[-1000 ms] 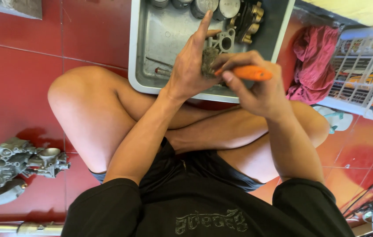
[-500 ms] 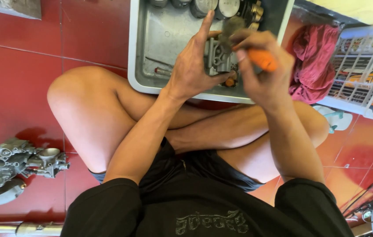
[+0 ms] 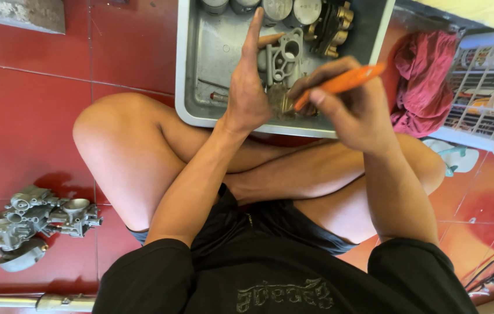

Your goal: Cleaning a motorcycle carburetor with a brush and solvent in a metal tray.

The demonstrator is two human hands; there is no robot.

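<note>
Grey metal tray [image 3: 192, 70], rectangular, on red tiled floor [image 3: 37, 104] in front of the seated person's crossed legs; taken as the landmark. Over the tray's near half: left hand [image 3: 247, 96], closed around a grey cast carburetor body [image 3: 283, 61] with the index finger stretched straight toward the far rim, the part held upright above the tray's bottom. Just right of that part: right hand [image 3: 349, 110], fingers pinched on an orange-handled tool [image 3: 340, 84], handle slanting up to the right across the tray's right rim, working end at the lower portion of the carburetor body, tip hidden behind the fingers. Along the tray's far rim: round metal caps [image 3: 285, 9] and a dark part with brass fittings [image 3: 331, 23]. Right of the tray: crumpled red cloth [image 3: 418, 75], then a white wire rack [image 3: 482, 87]. Well left of the tray, on the floor: a grey carburetor assembly [image 3: 34, 218].
</note>
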